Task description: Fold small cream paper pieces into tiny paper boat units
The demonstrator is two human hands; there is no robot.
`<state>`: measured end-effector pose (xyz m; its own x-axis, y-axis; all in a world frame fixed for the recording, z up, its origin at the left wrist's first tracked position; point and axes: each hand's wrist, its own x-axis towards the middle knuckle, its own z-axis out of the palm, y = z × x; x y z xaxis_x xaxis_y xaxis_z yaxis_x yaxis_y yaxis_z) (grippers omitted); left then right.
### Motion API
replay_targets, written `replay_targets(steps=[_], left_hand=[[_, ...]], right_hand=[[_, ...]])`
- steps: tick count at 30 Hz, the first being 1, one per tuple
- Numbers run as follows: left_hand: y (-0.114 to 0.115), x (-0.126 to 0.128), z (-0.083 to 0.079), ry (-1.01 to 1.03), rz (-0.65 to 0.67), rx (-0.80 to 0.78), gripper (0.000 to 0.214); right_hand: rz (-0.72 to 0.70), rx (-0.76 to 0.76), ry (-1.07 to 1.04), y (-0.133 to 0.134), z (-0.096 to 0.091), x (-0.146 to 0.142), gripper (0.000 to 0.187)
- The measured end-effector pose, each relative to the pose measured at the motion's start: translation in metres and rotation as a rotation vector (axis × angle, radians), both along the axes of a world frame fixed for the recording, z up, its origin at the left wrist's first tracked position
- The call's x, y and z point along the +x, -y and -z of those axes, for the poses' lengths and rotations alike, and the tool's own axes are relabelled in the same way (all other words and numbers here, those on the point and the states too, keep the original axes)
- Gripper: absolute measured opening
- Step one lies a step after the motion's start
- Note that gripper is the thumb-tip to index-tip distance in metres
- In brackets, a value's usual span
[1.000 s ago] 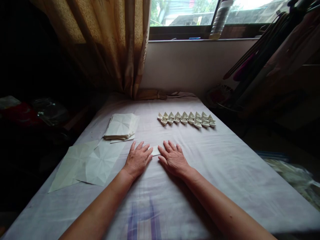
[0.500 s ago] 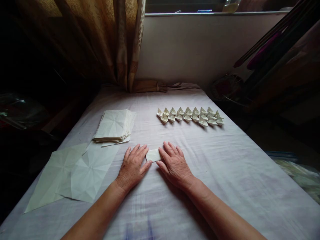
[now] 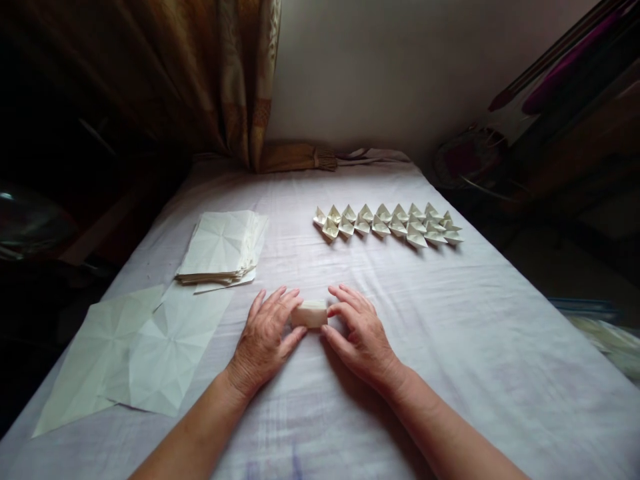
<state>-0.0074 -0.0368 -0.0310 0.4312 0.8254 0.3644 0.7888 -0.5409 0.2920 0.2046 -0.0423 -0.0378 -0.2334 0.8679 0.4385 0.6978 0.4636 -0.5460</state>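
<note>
A small folded cream paper piece stands between my two hands on the pale cloth-covered table. My left hand pinches its left end and my right hand pinches its right end, fingers curled. The paper is lifted on edge, half folded over. A row of several finished folded paper shapes lies further back, to the right.
A stack of creased paper sheets lies at the back left. Two loose creased sheets lie flat at the near left. A brown curtain hangs behind, and dark clutter flanks both table sides.
The hands went from lying flat beside the paper to gripping its ends and raising it on edge. The camera has tilted down, so the window has left the view.
</note>
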Motion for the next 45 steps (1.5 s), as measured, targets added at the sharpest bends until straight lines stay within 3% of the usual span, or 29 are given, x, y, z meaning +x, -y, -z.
replay_targets(steps=[2,6,9,14,19,23,27,35,39,43,45], left_hand=[[0.0,0.001,-0.002,0.01,0.01,0.036,0.045],[0.002,0.001,-0.005,0.024,0.043,0.119,0.044],[0.004,0.001,-0.007,0.037,0.076,0.11,0.039],[0.004,0.001,-0.008,0.023,0.079,0.135,0.047],[0.004,0.0,-0.011,0.001,0.105,0.059,0.029],[0.004,0.0,-0.011,-0.018,0.065,0.055,0.033],[0.004,0.0,-0.01,-0.047,0.06,0.151,0.03],[0.0,0.0,-0.014,-0.107,0.071,0.278,0.027],[-0.002,-0.001,-0.013,-0.103,0.045,0.262,0.027],[0.0,0.001,-0.014,-0.06,0.14,0.291,0.029],[0.001,0.001,-0.015,-0.046,0.178,0.318,0.03]], right_hand=[[-0.019,0.032,0.011,0.0,-0.003,0.001,0.006],[-0.027,0.084,0.067,0.001,-0.006,0.004,0.014],[-0.046,0.043,0.094,0.001,-0.006,0.006,0.019],[-0.091,-0.041,0.099,0.001,-0.006,0.007,0.022],[-0.148,-0.115,0.082,0.002,-0.01,0.008,0.02],[-0.143,-0.102,0.121,0.002,-0.009,0.007,0.036],[-0.108,-0.082,0.188,0.002,-0.008,0.005,0.048],[-0.078,0.162,0.188,0.004,-0.019,0.006,0.019],[-0.051,0.099,0.227,0.004,-0.018,0.005,0.021],[-0.005,0.018,0.258,0.003,-0.011,0.005,0.036],[-0.01,0.037,0.268,0.003,-0.009,0.006,0.034]])
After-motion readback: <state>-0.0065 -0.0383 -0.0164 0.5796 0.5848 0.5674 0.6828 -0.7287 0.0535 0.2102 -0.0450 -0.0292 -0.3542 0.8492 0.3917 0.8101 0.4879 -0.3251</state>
